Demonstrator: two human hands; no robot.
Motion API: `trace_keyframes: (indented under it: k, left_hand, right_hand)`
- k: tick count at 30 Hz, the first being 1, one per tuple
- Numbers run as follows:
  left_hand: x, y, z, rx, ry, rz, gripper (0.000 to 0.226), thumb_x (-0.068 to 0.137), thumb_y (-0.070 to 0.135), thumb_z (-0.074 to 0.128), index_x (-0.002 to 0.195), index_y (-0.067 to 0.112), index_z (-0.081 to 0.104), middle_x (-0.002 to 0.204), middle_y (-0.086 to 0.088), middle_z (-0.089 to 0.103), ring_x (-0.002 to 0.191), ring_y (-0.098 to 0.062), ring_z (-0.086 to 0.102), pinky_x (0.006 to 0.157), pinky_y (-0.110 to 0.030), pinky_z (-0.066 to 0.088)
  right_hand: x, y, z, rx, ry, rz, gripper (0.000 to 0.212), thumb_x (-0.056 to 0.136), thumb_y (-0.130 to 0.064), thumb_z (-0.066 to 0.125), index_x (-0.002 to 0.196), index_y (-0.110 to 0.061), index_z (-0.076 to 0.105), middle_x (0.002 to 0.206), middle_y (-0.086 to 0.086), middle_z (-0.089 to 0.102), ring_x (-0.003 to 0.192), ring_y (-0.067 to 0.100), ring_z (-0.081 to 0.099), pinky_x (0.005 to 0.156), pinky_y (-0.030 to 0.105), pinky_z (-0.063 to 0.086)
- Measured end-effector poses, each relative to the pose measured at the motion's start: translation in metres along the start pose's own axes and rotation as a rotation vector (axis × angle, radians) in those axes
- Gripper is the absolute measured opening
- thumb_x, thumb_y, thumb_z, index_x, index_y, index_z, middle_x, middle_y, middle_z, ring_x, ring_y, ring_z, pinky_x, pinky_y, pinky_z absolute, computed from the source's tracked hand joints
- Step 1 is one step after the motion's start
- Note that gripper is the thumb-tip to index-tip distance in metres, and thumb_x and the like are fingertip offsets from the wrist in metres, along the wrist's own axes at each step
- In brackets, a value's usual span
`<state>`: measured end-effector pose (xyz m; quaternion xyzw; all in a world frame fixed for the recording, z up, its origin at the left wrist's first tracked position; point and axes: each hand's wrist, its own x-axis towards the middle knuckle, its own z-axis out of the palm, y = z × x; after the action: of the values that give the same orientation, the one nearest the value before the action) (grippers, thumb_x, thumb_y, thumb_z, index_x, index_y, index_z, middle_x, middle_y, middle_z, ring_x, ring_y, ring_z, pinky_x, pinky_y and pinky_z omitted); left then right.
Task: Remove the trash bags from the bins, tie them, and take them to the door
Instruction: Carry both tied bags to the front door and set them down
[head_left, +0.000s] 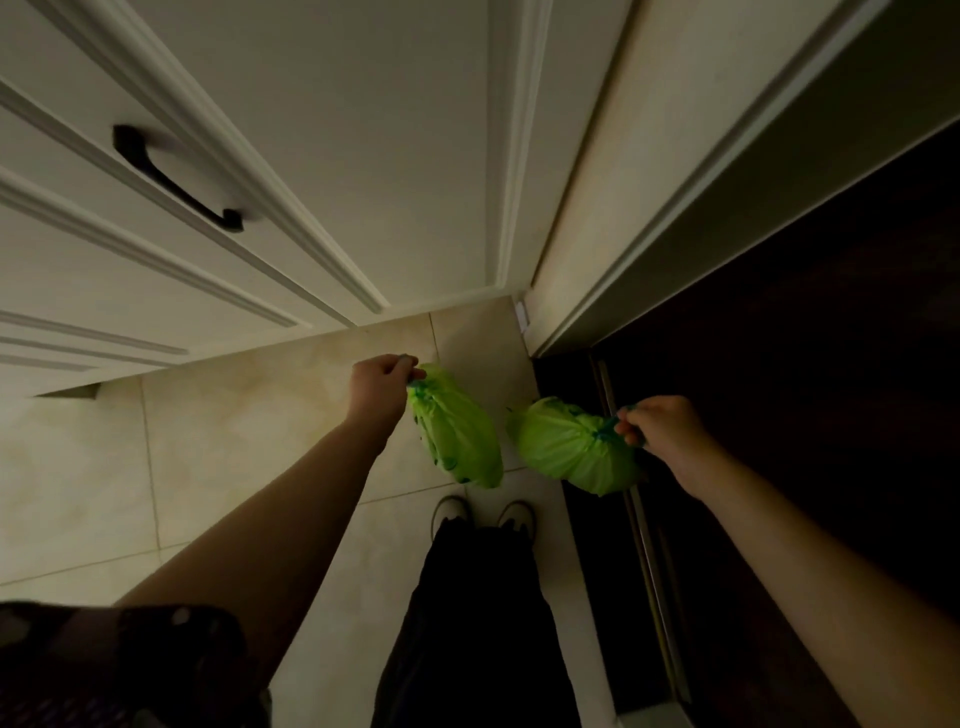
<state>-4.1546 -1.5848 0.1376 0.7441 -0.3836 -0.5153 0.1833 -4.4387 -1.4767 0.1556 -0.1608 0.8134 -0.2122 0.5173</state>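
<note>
Nearest: dark trousers and pale shoes (452, 512) on glossy beige floor tiles (218, 436). Both hands closed. Left hand (382, 387) pinches the gathered neck of one green bag (457, 441); right hand (662, 428) pinches the knot of the second bag (571, 449). Bags: thin, crinkled plastic, rounded, apparently light; both hang above the floor, apart from each other. Step judged: tying done, carrying to the door nearly complete. Next move calls for lowering both and releasing. Beyond: dark door (805, 389) at right, cream moulded cabinet panel with a black curved handle (174, 179).
</note>
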Motion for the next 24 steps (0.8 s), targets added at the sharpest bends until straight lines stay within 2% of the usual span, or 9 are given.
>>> trace_keyframes:
  k: [3,5,7,10,12,16,18,21,24]
  left_hand:
    - [0.024,0.012,0.022,0.037,-0.012,0.054,0.021,0.093,0.015,0.056,0.097,0.002,0.072,0.085,-0.011,0.072,0.082,-0.021,0.066,0.086,-0.039,0.054]
    - [0.04,0.022,0.039,0.103,-0.024,0.103,0.023,0.092,0.013,0.056,0.09,-0.001,0.073,0.081,-0.014,0.071,0.067,-0.015,0.062,0.071,-0.029,0.054]
    - [0.055,0.033,0.056,0.157,-0.036,0.153,0.024,0.09,0.014,0.058,0.084,-0.003,0.074,0.071,-0.012,0.07,0.053,-0.008,0.057,0.059,-0.024,0.052]
    - [0.077,0.052,0.08,0.154,-0.043,0.193,0.022,0.088,0.017,0.061,0.081,0.003,0.075,0.081,-0.013,0.075,0.063,-0.016,0.061,0.071,-0.034,0.055]
    - [0.087,0.065,0.094,0.16,-0.051,0.235,0.022,0.089,0.017,0.061,0.082,0.002,0.075,0.081,-0.011,0.074,0.066,-0.018,0.062,0.072,-0.032,0.053]
    - [0.102,0.084,0.115,0.153,-0.067,0.282,0.026,0.089,0.017,0.059,0.079,-0.001,0.074,0.081,-0.015,0.075,0.072,-0.023,0.067,0.07,-0.031,0.052]
    - [0.106,0.09,0.123,0.136,-0.065,0.295,0.025,0.089,0.016,0.058,0.082,-0.002,0.074,0.084,-0.015,0.075,0.068,-0.019,0.064,0.067,-0.03,0.052]
    - [0.107,0.096,0.131,0.107,-0.077,0.3,0.025,0.091,0.016,0.056,0.087,-0.001,0.074,0.088,-0.012,0.075,0.072,-0.019,0.065,0.07,-0.032,0.054]
    - [0.11,0.092,0.137,0.142,-0.114,0.313,0.022,0.09,0.016,0.057,0.092,0.001,0.073,0.084,-0.016,0.071,0.075,-0.026,0.063,0.066,-0.035,0.049]
  right_hand:
    - [0.034,0.0,-0.006,-0.05,0.004,0.001,0.029,0.091,0.003,0.051,0.065,-0.006,0.058,0.047,0.001,0.06,0.043,0.011,0.054,0.049,0.018,0.047]
    - [0.052,-0.003,-0.009,-0.105,0.019,0.007,0.02,0.093,0.004,0.049,0.078,0.002,0.062,0.053,0.004,0.058,0.037,0.003,0.054,0.041,0.01,0.043]
    - [0.067,-0.01,-0.01,-0.189,0.032,-0.024,0.016,0.092,0.002,0.052,0.096,0.009,0.066,0.064,0.003,0.054,0.053,0.009,0.055,0.045,0.013,0.042]
    - [0.091,-0.028,-0.011,-0.218,0.069,-0.073,0.02,0.092,-0.002,0.053,0.104,0.008,0.066,0.077,0.008,0.056,0.083,0.023,0.051,0.066,0.029,0.046]
    - [0.105,-0.041,-0.013,-0.188,0.087,-0.056,0.017,0.094,-0.005,0.051,0.101,0.0,0.065,0.087,0.011,0.055,0.078,0.024,0.049,0.071,0.038,0.049]
    - [0.13,-0.056,-0.02,-0.154,0.14,-0.041,0.014,0.096,-0.008,0.047,0.089,-0.01,0.059,0.07,0.007,0.045,0.057,0.014,0.039,0.052,0.024,0.032]
    - [0.139,-0.061,-0.022,-0.1,0.166,-0.031,0.016,0.096,-0.007,0.044,0.091,-0.008,0.06,0.067,0.005,0.045,0.052,0.014,0.044,0.042,0.023,0.04]
    - [0.15,-0.064,-0.022,0.075,0.185,0.006,0.029,0.097,-0.004,0.041,0.071,-0.008,0.051,0.069,0.005,0.048,0.028,0.001,0.049,0.032,0.013,0.044]
    - [0.156,-0.067,-0.019,0.202,0.189,0.006,0.03,0.097,-0.002,0.042,0.068,-0.008,0.048,0.07,0.008,0.049,0.039,0.008,0.057,0.035,0.013,0.047]
